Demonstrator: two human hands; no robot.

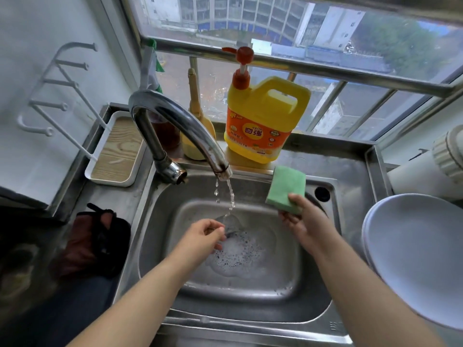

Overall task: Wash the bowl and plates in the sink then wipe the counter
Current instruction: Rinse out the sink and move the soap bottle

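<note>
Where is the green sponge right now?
The green sponge is held in the right hand over the sink's back right corner, just below the yellow detergent bottle.

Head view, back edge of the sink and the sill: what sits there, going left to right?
Wood-lined white tray → tap → pale yellow bottle → yellow detergent jug → green sponge, held in the right hand → stacked white plates.

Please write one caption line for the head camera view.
Right hand holds a green sponge over the sink; left hand sits under the running faucet.
</note>
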